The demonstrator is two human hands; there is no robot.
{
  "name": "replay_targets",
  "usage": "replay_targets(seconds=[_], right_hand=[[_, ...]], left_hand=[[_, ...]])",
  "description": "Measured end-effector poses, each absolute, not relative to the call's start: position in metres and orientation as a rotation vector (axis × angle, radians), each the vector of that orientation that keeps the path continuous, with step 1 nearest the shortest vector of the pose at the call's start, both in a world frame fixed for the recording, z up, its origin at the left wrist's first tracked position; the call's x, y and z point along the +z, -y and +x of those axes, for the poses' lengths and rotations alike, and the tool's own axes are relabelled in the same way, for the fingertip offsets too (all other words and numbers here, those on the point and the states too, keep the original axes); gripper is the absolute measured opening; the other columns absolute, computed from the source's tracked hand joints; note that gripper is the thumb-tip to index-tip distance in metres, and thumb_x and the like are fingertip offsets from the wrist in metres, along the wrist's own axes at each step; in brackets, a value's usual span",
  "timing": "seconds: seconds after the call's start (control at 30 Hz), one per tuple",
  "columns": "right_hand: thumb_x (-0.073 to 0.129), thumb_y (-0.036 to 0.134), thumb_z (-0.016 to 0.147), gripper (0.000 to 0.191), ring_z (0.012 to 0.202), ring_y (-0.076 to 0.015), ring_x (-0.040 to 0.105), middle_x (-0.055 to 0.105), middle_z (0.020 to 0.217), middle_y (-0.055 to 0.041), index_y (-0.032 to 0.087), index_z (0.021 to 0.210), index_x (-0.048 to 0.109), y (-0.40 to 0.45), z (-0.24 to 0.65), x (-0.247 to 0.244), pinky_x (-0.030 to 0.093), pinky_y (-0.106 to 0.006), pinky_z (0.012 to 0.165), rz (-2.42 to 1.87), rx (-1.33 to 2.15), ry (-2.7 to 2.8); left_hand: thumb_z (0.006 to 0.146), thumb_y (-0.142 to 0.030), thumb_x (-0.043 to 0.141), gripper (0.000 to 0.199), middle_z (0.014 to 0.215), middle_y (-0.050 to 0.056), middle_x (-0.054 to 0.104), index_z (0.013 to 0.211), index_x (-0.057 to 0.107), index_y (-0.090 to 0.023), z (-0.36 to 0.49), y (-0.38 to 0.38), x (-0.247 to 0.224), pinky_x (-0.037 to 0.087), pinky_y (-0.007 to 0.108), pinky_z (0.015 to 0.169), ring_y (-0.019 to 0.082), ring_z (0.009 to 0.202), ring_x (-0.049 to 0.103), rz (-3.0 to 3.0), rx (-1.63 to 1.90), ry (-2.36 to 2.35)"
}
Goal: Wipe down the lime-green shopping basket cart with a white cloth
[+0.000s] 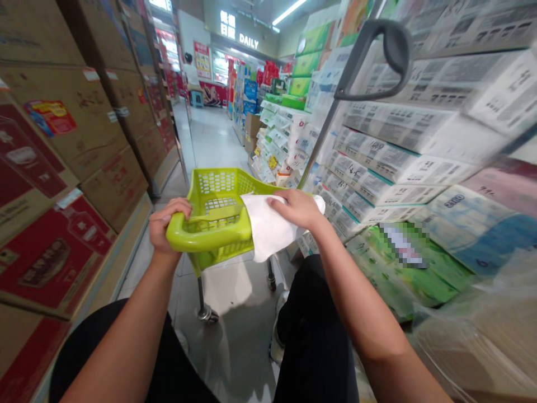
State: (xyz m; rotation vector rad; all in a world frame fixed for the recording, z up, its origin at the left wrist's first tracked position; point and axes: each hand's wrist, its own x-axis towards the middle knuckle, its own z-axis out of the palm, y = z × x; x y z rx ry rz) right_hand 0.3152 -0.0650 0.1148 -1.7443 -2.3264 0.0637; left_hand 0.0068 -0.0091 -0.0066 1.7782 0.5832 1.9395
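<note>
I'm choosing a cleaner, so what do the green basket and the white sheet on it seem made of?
Green basket: probably glossy molded plastic, given its bright highlights and regular openings. White sheet: matte cloth or thick paper, judging by its soft drape.

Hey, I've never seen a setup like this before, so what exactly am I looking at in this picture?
No machine here: these are a person's bare hands, seen from a camera worn on the head, looking forward and down. There is just this one view. In front, a yellow-green basket cart stands on a tiled floor. The left hand is wrapped around the left end of its front handle. The right hand lies on a white cloth draped over the cart's right side; the cloth hides what is underneath. Stacked cardboard boxes line the left, and wrapped packs line the right. At upper right, a grey loop tops a slanting metal pole.
</note>
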Motion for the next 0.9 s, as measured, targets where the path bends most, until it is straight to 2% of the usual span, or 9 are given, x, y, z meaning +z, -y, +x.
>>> replay_targets(seconds=[0.1, 0.17, 0.23, 0.33, 0.4, 0.53, 0.63, 0.73, 0.9], right_hand=[[0.034, 0.053, 0.101, 0.055, 0.117, -0.0285, 0.064, 0.071, 0.128, -0.0125, 0.019, 0.132, 0.065, 0.096, 0.31, 0.083, 0.039, -0.037, 0.097, -1.555, -0.31, 2.117], [0.034, 0.049, 0.1, 0.057, 0.118, -0.0293, 0.063, 0.07, 0.13, -0.0149, 0.015, 0.137, 0.062, 0.107, 0.309, 0.071, 0.037, -0.04, 0.101, -1.52, -0.413, 2.009], [0.037, 0.051, 0.098, 0.056, 0.109, -0.0306, 0.067, 0.074, 0.118, -0.0153, 0.015, 0.132, 0.065, 0.105, 0.31, 0.074, 0.04, -0.04, 0.097, -1.646, -0.418, 1.986], [0.036, 0.06, 0.099, 0.059, 0.096, -0.0321, 0.07, 0.077, 0.1, -0.0157, 0.016, 0.108, 0.075, 0.086, 0.315, 0.099, 0.044, -0.036, 0.081, -1.952, -0.251, 2.125], [0.03, 0.066, 0.1, 0.067, 0.095, -0.0316, 0.071, 0.077, 0.102, -0.016, 0.017, 0.096, 0.077, 0.071, 0.321, 0.119, 0.044, -0.034, 0.074, -2.032, -0.031, 2.28], [0.026, 0.067, 0.101, 0.07, 0.093, -0.027, 0.071, 0.078, 0.104, -0.0131, 0.019, 0.093, 0.076, 0.055, 0.327, 0.132, 0.043, -0.03, 0.07, -1.993, 0.206, 2.383], [0.027, 0.058, 0.101, 0.063, 0.084, -0.027, 0.069, 0.075, 0.09, -0.013, 0.019, 0.086, 0.074, 0.062, 0.326, 0.111, 0.039, -0.032, 0.068, -1.944, -0.135, 2.286], [0.024, 0.05, 0.098, 0.059, 0.079, -0.0279, 0.064, 0.07, 0.08, -0.0126, 0.017, 0.09, 0.072, 0.076, 0.326, 0.077, 0.039, -0.036, 0.075, -1.702, -0.508, 2.103], [0.02, 0.044, 0.096, 0.059, 0.08, -0.0294, 0.062, 0.067, 0.078, -0.0135, 0.015, 0.098, 0.071, 0.084, 0.327, 0.054, 0.039, -0.04, 0.081, -1.574, -0.678, 1.94]], left_hand=[[0.082, -0.047, 0.039, 0.037, 0.067, 0.008, 0.055, 0.06, 0.055, -0.021, 0.003, 0.009, -0.006, 0.039, 0.043, 0.081, 0.026, 0.077, 0.051, 1.76, 1.935, -0.605], [0.081, -0.047, 0.042, 0.036, 0.066, 0.008, 0.055, 0.059, 0.054, -0.022, 0.002, 0.01, -0.004, 0.039, 0.043, 0.082, 0.027, 0.077, 0.051, 1.733, 1.917, -0.624], [0.081, -0.047, 0.043, 0.035, 0.065, 0.008, 0.053, 0.058, 0.054, -0.023, 0.003, 0.012, -0.003, 0.039, 0.044, 0.084, 0.027, 0.077, 0.05, 1.697, 1.898, -0.64], [0.082, -0.048, 0.043, 0.037, 0.064, 0.008, 0.053, 0.057, 0.054, -0.023, 0.005, 0.017, -0.001, 0.039, 0.043, 0.084, 0.027, 0.077, 0.049, 1.676, 1.884, -0.659], [0.083, -0.049, 0.042, 0.038, 0.064, 0.008, 0.053, 0.057, 0.053, -0.024, 0.005, 0.018, 0.0, 0.039, 0.044, 0.085, 0.027, 0.077, 0.049, 1.685, 1.877, -0.668], [0.085, -0.048, 0.041, 0.038, 0.067, 0.008, 0.054, 0.058, 0.053, -0.024, 0.002, 0.017, -0.002, 0.041, 0.045, 0.088, 0.027, 0.079, 0.051, 1.703, 1.871, -0.682], [0.085, -0.042, 0.041, 0.034, 0.068, 0.008, 0.055, 0.06, 0.054, -0.023, -0.001, 0.014, -0.004, 0.042, 0.045, 0.089, 0.027, 0.078, 0.051, 1.704, 1.884, -0.666], [0.084, -0.039, 0.04, 0.032, 0.069, 0.008, 0.056, 0.06, 0.055, -0.023, -0.005, 0.012, -0.007, 0.042, 0.045, 0.091, 0.027, 0.079, 0.052, 1.689, 1.893, -0.675], [0.085, -0.041, 0.041, 0.034, 0.071, 0.009, 0.058, 0.06, 0.057, -0.024, -0.007, 0.015, -0.007, 0.042, 0.045, 0.091, 0.029, 0.083, 0.054, 1.665, 1.882, -0.742]])
